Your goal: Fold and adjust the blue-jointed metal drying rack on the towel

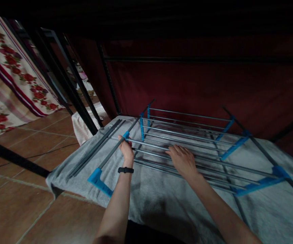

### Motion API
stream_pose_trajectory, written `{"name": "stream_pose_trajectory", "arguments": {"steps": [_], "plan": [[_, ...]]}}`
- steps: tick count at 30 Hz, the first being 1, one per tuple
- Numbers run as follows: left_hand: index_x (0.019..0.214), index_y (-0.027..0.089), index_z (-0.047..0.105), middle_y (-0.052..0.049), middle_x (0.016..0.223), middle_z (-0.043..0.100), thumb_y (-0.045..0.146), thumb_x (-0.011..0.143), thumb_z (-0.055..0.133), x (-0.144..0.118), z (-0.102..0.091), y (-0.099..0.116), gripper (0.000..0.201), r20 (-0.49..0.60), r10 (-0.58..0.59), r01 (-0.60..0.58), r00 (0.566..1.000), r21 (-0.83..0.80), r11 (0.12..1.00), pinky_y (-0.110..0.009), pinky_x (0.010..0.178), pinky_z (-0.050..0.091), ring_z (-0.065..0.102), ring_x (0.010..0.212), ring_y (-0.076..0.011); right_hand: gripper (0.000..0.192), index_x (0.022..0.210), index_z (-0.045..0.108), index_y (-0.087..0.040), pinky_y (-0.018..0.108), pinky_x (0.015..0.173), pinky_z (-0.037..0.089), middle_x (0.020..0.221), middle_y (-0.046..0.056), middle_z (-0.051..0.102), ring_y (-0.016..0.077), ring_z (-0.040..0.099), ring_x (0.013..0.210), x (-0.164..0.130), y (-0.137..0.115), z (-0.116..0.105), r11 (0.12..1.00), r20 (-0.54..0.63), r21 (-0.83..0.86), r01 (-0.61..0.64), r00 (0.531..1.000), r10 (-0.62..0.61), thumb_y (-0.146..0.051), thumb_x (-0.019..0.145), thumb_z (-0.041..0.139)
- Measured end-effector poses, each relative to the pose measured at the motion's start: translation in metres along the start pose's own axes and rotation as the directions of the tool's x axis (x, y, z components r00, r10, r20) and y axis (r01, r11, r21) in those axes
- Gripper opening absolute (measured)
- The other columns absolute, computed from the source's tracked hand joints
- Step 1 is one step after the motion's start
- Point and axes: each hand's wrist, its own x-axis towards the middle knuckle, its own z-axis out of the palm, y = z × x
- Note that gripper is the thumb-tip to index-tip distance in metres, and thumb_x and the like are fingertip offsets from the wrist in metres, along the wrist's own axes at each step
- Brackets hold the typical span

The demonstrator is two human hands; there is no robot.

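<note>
A partly assembled drying rack [159, 146] with grey metal rods and blue plastic joints lies on a grey blanket. My left hand [126, 149], with a black band on the wrist, is closed around the rack by the blue joint [126, 135] on its left side pole. A small red spot shows beside those fingers; what it is I cannot make out. My right hand [183, 158] is wrapped over the rods near the rack's middle, its fingertips partly hidden. At the near left, a blue corner piece [99, 183] sits at the end of the side pole.
Several loose grey poles [95, 149] lie on the blanket [151, 203], left of the rack. Black metal frame posts [60, 78] stand at the left, with a dark red cloth [187, 84] behind. A flowered cloth [14, 67] hangs above the tiled floor [14, 206].
</note>
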Motion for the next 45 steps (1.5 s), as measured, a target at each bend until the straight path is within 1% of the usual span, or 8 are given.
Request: {"name": "stream_pose_trajectory", "arguments": {"steps": [6,15,20,24,28,31,35,45], "plan": [[0.069,0.020,0.049,0.004,0.055,0.044,0.065,0.094,0.036,-0.005,0.000,0.004,0.054,-0.022,-0.029,0.029,0.999,0.020,0.999,-0.025,0.044,0.032,0.038,0.045,-0.0096,0.023,0.091,0.066,-0.021,0.031,0.077,0.036,0.088,0.003,0.071,0.0180,0.064,0.084,0.003,-0.001,0.000,1.000,0.034,0.020,-0.008,0.999,0.008,-0.033,0.102,0.050],[0.066,0.022,0.047,0.003,0.053,0.040,0.067,0.096,0.032,-0.001,0.000,-0.001,0.056,-0.024,0.017,-0.016,1.000,0.034,0.999,-0.027,0.039,0.032,0.036,0.041,-0.0108,0.020,0.094,0.067,-0.022,0.031,0.074,0.036,0.089,0.002,0.071,0.0174,0.064,0.081,0.004,0.000,-0.001,0.998,0.060,0.054,-0.016,0.998,0.013,-0.034,0.101,0.052],[0.063,0.022,0.046,0.002,0.052,0.042,0.065,0.097,0.031,-0.002,-0.004,-0.001,0.057,0.039,0.046,-0.047,0.998,0.034,0.998,-0.025,0.041,0.033,0.037,0.042,-0.0105,0.024,0.110,0.067,-0.020,0.033,0.087,0.037,0.097,0.005,0.072,0.0196,0.063,0.089,-0.001,0.001,-0.007,0.999,0.008,0.026,0.026,1.000,-0.026,-0.034,0.103,0.048],[0.062,0.021,0.047,0.003,0.049,0.040,0.064,0.096,0.035,-0.005,-0.007,0.003,0.056,0.104,0.064,-0.067,0.992,0.030,0.997,-0.024,0.042,0.032,0.037,0.043,-0.0099,0.029,0.122,0.063,-0.017,0.036,0.097,0.035,0.104,0.008,0.072,0.0223,0.060,0.096,-0.023,0.019,-0.016,1.000,-0.058,-0.031,-0.003,0.998,0.001,-0.034,0.103,0.049],[0.064,0.020,0.049,0.002,0.051,0.043,0.063,0.096,0.034,-0.006,-0.005,0.006,0.056,0.069,0.052,-0.055,0.996,0.044,0.998,-0.024,0.042,0.031,0.038,0.042,-0.0100,0.027,0.116,0.065,-0.016,0.037,0.096,0.035,0.099,0.007,0.072,0.0229,0.060,0.093,-0.052,0.049,-0.020,0.994,-0.122,-0.104,-0.040,0.992,0.027,-0.034,0.102,0.051],[0.065,0.020,0.049,0.002,0.051,0.043,0.062,0.096,0.031,-0.007,-0.002,0.006,0.056,0.034,0.047,-0.049,0.998,0.075,0.996,-0.024,0.042,0.031,0.038,0.042,-0.0104,0.025,0.109,0.067,-0.016,0.036,0.089,0.036,0.089,0.006,0.070,0.0219,0.059,0.086,-0.063,0.064,-0.020,0.989,-0.128,-0.143,-0.048,0.991,0.029,-0.034,0.101,0.051],[0.068,0.019,0.052,0.001,0.054,0.044,0.060,0.098,0.025,-0.008,0.000,0.005,0.057,0.004,0.039,-0.039,0.999,0.138,0.990,-0.025,0.043,0.034,0.039,0.044,-0.0108,0.023,0.100,0.067,-0.016,0.035,0.080,0.033,0.083,0.005,0.068,0.0209,0.057,0.081,-0.062,0.069,-0.018,0.984,-0.113,-0.173,-0.033,0.994,0.013,-0.032,0.102,0.050],[0.069,0.020,0.052,0.001,0.054,0.044,0.063,0.098,0.025,-0.008,0.001,0.005,0.059,-0.029,0.043,-0.039,0.999,0.116,0.992,-0.028,0.042,0.034,0.038,0.044,-0.0119,0.027,0.091,0.067,-0.018,0.034,0.076,0.032,0.083,0.006,0.069,0.0200,0.057,0.080,-0.058,0.071,-0.018,0.994,-0.085,-0.108,-0.025,0.996,0.016,-0.033,0.103,0.047]]}}
